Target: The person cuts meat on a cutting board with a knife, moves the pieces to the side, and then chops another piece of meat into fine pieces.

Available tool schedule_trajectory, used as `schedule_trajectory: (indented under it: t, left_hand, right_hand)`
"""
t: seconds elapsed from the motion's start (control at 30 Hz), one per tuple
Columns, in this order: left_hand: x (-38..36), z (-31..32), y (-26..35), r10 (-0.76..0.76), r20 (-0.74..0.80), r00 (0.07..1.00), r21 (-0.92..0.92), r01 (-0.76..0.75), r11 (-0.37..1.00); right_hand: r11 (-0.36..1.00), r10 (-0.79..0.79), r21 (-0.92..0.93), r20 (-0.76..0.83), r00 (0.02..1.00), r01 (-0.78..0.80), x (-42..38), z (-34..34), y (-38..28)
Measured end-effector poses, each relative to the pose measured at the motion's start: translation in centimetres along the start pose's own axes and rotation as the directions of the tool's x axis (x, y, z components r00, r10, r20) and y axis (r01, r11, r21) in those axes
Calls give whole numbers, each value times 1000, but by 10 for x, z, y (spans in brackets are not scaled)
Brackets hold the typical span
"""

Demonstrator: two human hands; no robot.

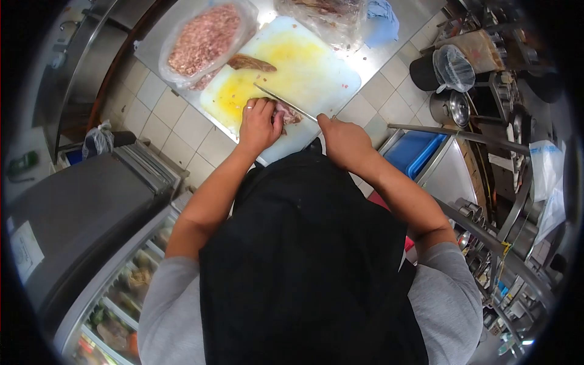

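Observation:
My right hand (344,141) is closed round the handle of a long knife (285,101), whose blade slants up and left over a white cutting board (322,67) with yellow stains. Under and beside the blade lies a piece of meat (291,113). My left hand (259,123) presses on the left side of that meat with its fingers curled together. A browner strip of meat (250,62) rests farther up the board. Beyond the board's upper left edge, a clear plastic bag (171,56) holds a heap of chopped meat (205,41).
Another plastic bag (328,18) with meat and a blue cloth or bag (382,22) lie past the board on the metal table (406,12). Blue trays (415,151) are at right, near a lidded pot (450,108). A food counter (115,304) stands at lower left.

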State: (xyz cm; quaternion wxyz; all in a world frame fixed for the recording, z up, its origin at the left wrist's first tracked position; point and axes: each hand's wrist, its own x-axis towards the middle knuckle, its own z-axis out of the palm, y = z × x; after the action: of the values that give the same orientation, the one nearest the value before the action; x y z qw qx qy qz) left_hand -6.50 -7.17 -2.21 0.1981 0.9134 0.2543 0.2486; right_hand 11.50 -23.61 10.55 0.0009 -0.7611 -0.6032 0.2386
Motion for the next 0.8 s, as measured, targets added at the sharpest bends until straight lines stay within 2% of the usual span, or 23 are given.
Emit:
schedule_trajectory:
  t: [0.1, 0.17, 0.3, 0.37, 0.43, 0.5, 0.57, 0.63, 0.8]
  left_hand:
    - [3, -2, 0, 26, -55, 998, -1, -26, 1000]
    - [4, -1, -1, 46, -53, 998, -68, -49, 996]
    - [2, -3, 1, 51, -66, 997, -76, -55, 996]
    - [1, -1, -6, 50, 3, 999, -57, -50, 997]
    - [0, -6, -3, 70, -27, 997, -83, -72, 994]
    - [1, -3, -4, 59, -92, 994, -158, -73, 985]
    - [-2, 1, -7, 45, -89, 995, -164, -59, 985]
    - [-5, 0, -6, 15, -59, 998, -67, -19, 998]
    - [-2, 2, -7, -9, -52, 999, -61, 6, 998]
  right_hand:
    - [1000, 2, -2, 54, 999, -2, -4, -15, -4]
    - [1000, 12, -5, 94, 995, -12, -4, -23, -5]
    - [996, -20, 83, 29, 999, 17, 38, 16, -5]
    - [993, 6, 121, 54, 999, -12, 62, 21, -15]
    - [994, 6, 109, 71, 997, -14, 68, 16, -17]
    - [994, 27, 102, 94, 995, -37, 64, 9, -17]
    - [997, 23, 76, 101, 995, -30, 48, 0, -16]
    - [998, 14, 59, 103, 995, -20, 28, -8, -14]
    - [1000, 27, -15, 130, 991, -25, 5, -18, -10]
